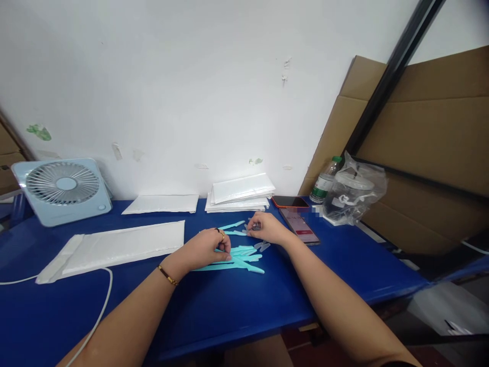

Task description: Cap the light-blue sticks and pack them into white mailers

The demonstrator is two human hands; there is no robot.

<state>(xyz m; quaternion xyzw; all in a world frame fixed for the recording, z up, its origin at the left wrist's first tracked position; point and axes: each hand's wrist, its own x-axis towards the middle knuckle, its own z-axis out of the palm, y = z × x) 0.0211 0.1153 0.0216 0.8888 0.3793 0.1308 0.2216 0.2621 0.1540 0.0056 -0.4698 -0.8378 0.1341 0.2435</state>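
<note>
Several turquoise eyebrow razors (244, 257) lie in an overlapping bunch on the blue table. My left hand (212, 248) is closed over their left ends, thumb and fingers pinched around a razor, though the grip is partly hidden. Two more razors, one of them a slim turquoise razor (235, 233), point from behind my left hand toward my right fingertips. My right hand (266, 228) is closed in a pinch at that razor's tip, beside small clear plastic blade caps; what it pinches is too small to make out. More clear caps (263, 246) lie just below it.
A phone (300, 227) with a lit screen and an orange-edged phone (290, 202) lie to the right, near a bottle (324, 181) and a bagged cup (353, 193). White padded envelopes (240, 191) are stacked behind; another envelope (126, 247) and a fan (64, 188) are left.
</note>
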